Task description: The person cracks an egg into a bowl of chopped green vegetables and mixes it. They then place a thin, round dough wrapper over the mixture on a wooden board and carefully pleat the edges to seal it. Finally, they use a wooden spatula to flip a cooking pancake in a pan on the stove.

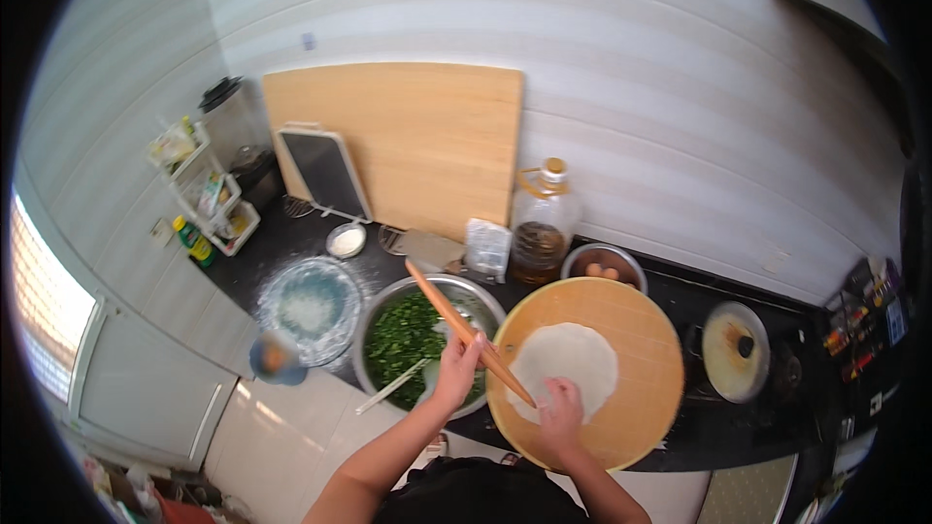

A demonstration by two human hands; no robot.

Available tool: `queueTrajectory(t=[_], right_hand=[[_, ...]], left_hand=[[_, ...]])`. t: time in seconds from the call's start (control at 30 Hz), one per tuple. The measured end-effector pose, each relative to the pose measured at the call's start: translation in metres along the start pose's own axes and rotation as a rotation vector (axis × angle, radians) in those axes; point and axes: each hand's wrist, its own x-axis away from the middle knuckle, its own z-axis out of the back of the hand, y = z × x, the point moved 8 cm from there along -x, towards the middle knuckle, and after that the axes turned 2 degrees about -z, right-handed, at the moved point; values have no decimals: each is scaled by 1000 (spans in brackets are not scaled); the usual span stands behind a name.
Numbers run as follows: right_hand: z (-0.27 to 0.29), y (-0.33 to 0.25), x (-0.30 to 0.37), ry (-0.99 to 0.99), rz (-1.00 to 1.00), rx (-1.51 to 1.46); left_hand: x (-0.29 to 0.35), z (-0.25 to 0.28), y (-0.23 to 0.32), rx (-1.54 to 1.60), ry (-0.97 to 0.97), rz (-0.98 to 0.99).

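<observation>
A thin white round of dough (566,361) lies on a round wooden board (641,330) in front of me. My right hand (562,411) presses on the near edge of the dough. My left hand (456,369) grips a long wooden rolling pin (449,314) near its middle. The pin slants from the near edge of the dough up and left over a metal bowl (485,297) of chopped greens (403,338).
A pair of chopsticks (388,388) leans in the bowl. A flour-dusted covered dish (309,307) stands left of it. Behind are an oil bottle (539,228), a bowl of eggs (603,268) and a large board (417,136) leaning on the wall. A lidded pan (735,349) sits at right.
</observation>
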Motion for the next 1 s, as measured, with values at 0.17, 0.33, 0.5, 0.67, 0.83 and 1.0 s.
queueTrajectory(t=[0.17, 0.33, 0.5, 0.67, 0.83, 1.0], right_hand=[[-18, 12, -12, 83, -74, 18], [-28, 16, -13, 173, -156, 52], [-35, 6, -9, 232, -215, 96], [-33, -6, 0, 236, -348, 125], [-28, -4, 15, 260, -392, 167], [-27, -14, 16, 282, -396, 170]], left_hand=[[-35, 158, 56, -180, 273, -132], [-48, 319, 45, -966, 546, -246], [-76, 394, -48, -1322, 428, 3], [-99, 395, -71, -1360, 365, -13], [-105, 386, -60, -1428, 395, -75], [-107, 390, -60, -1438, 412, -83]])
